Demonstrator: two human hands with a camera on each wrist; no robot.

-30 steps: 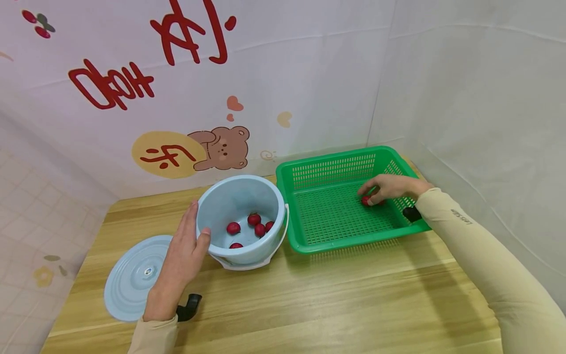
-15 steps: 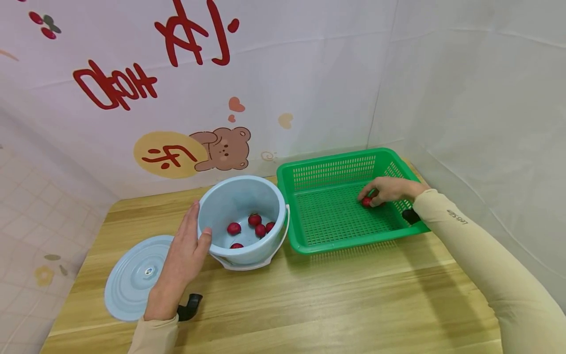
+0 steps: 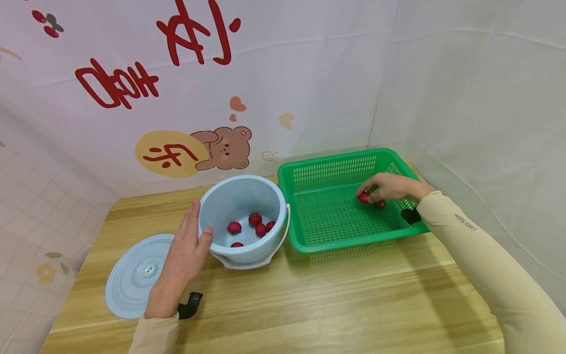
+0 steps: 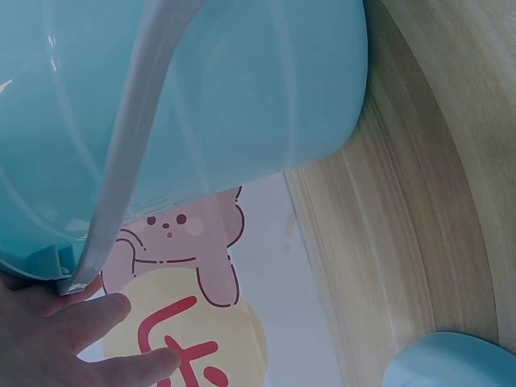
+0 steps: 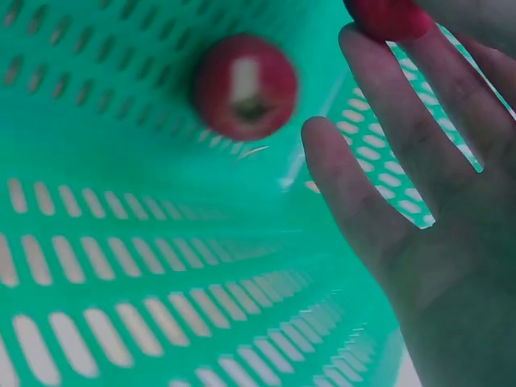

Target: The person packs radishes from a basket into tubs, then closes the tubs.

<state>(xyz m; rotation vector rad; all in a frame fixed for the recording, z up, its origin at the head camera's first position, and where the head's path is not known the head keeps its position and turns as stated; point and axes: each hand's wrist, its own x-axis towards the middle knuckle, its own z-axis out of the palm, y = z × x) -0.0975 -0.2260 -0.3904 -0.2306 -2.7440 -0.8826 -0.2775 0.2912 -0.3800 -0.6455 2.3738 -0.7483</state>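
My left hand [image 3: 185, 255] lies against the left side of a light blue bucket [image 3: 240, 189], fingers fairly straight at its rim. Its fingers [image 4: 89, 322] show below the handle joint in the left wrist view. Inside the bucket sit several red radishes [image 3: 234, 227]. Over the green basket [image 3: 327, 246], my right hand [image 3: 389, 187] pinches a small red radish [image 3: 363, 197] between thumb and fingers. That radish [image 5: 391, 16] is partly cut off at the top of the right wrist view. Another radish [image 5: 246, 89] lies on the basket's floor, below the hand.
A light blue lid [image 3: 132, 280] rests on the wooden table [image 3: 309, 305] at the left, partly behind the left forearm. Bucket and basket stand side by side. Behind them rises a white printed wall cloth [image 3: 318, 88], which also runs along the right side.
The right hand has gripped the radish and raised it slightly, leftward, so the second radish now shows below it. The left hand and bucket have stayed in place.
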